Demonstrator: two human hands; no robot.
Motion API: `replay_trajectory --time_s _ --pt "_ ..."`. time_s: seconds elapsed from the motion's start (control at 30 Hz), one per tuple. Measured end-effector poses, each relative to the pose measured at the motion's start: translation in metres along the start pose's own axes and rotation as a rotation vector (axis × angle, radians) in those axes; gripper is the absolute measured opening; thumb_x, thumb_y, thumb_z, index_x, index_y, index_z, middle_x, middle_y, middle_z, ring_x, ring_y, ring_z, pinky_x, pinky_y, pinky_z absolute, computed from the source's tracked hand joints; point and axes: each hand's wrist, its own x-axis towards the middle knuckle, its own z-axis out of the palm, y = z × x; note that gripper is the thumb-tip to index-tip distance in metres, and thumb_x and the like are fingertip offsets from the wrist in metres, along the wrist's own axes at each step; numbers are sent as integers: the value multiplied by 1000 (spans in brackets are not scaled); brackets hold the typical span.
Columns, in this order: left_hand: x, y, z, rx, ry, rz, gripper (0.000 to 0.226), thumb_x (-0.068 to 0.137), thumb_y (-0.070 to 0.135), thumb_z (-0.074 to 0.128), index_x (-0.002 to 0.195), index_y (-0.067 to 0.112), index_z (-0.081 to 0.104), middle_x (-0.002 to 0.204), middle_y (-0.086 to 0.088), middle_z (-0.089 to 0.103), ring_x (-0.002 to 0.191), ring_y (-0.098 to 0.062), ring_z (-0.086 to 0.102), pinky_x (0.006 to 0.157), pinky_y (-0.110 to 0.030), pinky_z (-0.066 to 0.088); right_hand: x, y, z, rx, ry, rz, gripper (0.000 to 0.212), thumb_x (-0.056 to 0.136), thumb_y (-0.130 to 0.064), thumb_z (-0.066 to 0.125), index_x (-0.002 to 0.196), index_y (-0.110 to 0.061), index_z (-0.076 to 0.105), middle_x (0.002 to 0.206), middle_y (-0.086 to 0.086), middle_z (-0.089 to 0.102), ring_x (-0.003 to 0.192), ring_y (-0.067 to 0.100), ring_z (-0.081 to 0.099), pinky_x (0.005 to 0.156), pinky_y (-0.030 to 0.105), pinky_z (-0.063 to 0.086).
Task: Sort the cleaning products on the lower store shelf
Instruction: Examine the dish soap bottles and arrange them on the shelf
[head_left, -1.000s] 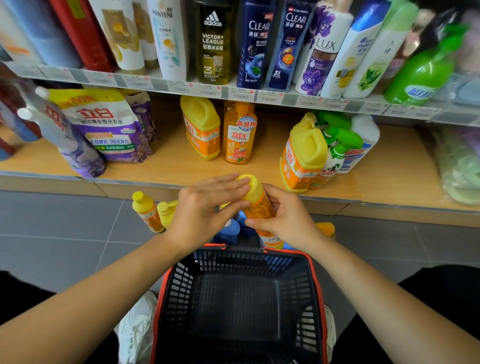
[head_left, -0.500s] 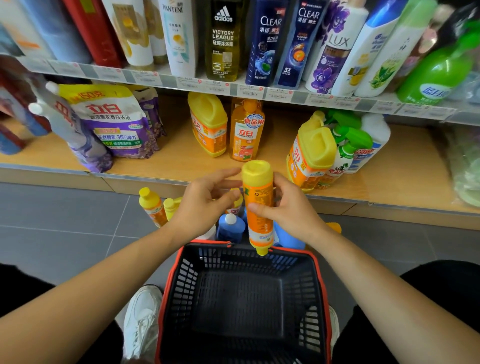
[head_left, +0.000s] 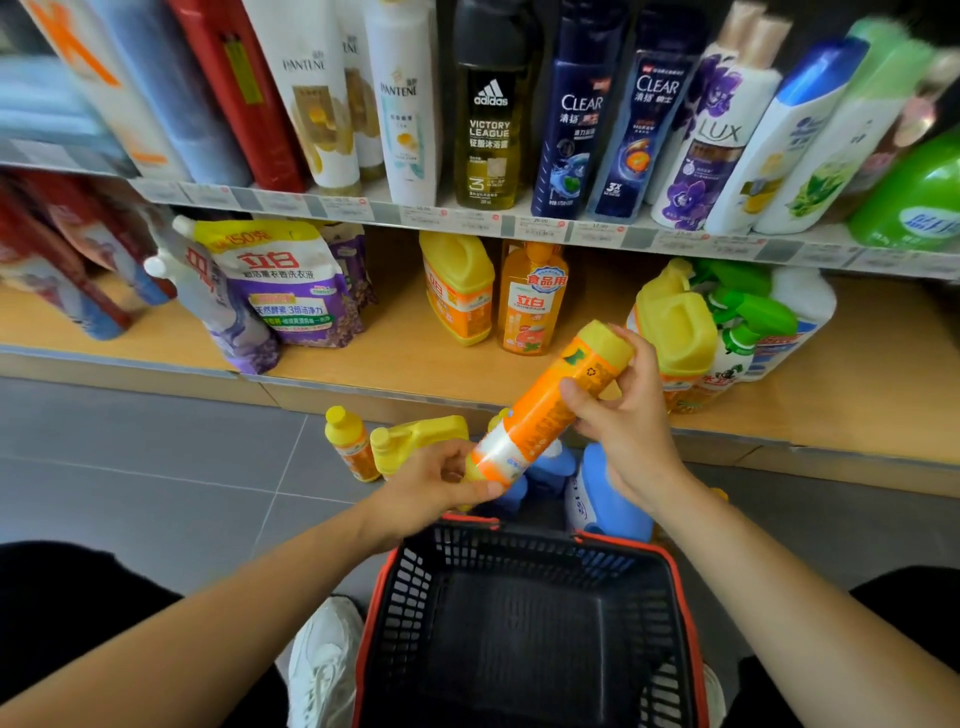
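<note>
The orange bottle (head_left: 545, 410) is held tilted, base gripped by the left hand (head_left: 436, 488), cap end by the right hand (head_left: 623, 415), probably for shelving beside matching jugs (head_left: 457, 286).

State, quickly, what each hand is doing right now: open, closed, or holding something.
Left hand: grips the lower end of the orange bottle.
Right hand: grips the same bottle near its capped upper end.
</note>
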Motion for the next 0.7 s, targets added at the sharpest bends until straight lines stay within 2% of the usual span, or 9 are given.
replay_trajectory --time_s 0.07,0.13,0.2,0.3,0.37,0.43,0.53,0.63,0.7 --pt "-1 7 -13 -88 109 36 62 60 35 90 112 8 67 106 -20 72 90 -22 69 84 -40 55 9 3 -3 34 56 69 53 83 -8 78 123 -30 51 112 -2 66 100 14 71 75 40 63" --pt "1 17 -31 -179 245 72 66 52 36 94 108 12 69 100 -12 74 87 -21 73 75 -34 60 18 10 -6 -29 81 137 40 85 -6 76 113 -22 55 106 0 69 97 16 73 77 41 63" --pt "5 31 -50 -219 345 128 62 49 34 97 104 19 73 100 -8 74 90 -22 74 74 -35 61 23 22 -6 -108 66 252 29 87 -5 75 107 -19 59 106 4 70 95 18 73 76 34 63" --pt "15 56 -76 -198 415 266 54 55 33 95 103 24 74 103 -7 77 98 -25 74 79 -36 61 33 45 5 -246 -93 421 15 89 -12 74 101 -19 69 103 7 73 91 17 72 69 25 57" --pt "22 69 -91 -123 435 343 45 61 34 92 101 23 75 102 -6 78 99 -25 74 83 -40 61 44 59 13 -365 -249 472 20 89 -17 76 108 -20 71 105 5 74 93 17 71 66 22 55" --pt "31 78 -105 -15 453 382 47 64 36 91 105 21 75 103 -2 78 99 -23 74 87 -43 61 58 73 19 -589 -319 420 40 86 -18 80 124 -16 67 115 5 71 102 19 68 76 28 57" --pt "43 87 -123 189 493 438 51 63 44 89 108 28 73 103 5 77 98 -14 72 85 -35 61 77 92 23 -1039 -429 263 61 80 -19 83 136 -10 61 133 8 62 120 25 60 101 40 50" --pt "58 96 -139 330 525 469 41 63 47 86 100 40 70 96 12 75 90 -6 70 75 -22 58 85 112 25 -1258 -549 181 56 77 -24 84 129 -16 64 127 7 62 118 27 58 92 32 45" --pt "72 96 -151 380 543 465 33 68 37 89 94 40 69 86 14 73 76 -4 69 65 -23 55 88 125 27 -1347 -561 135 46 78 -26 82 122 -21 67 120 5 62 112 27 59 82 28 39"
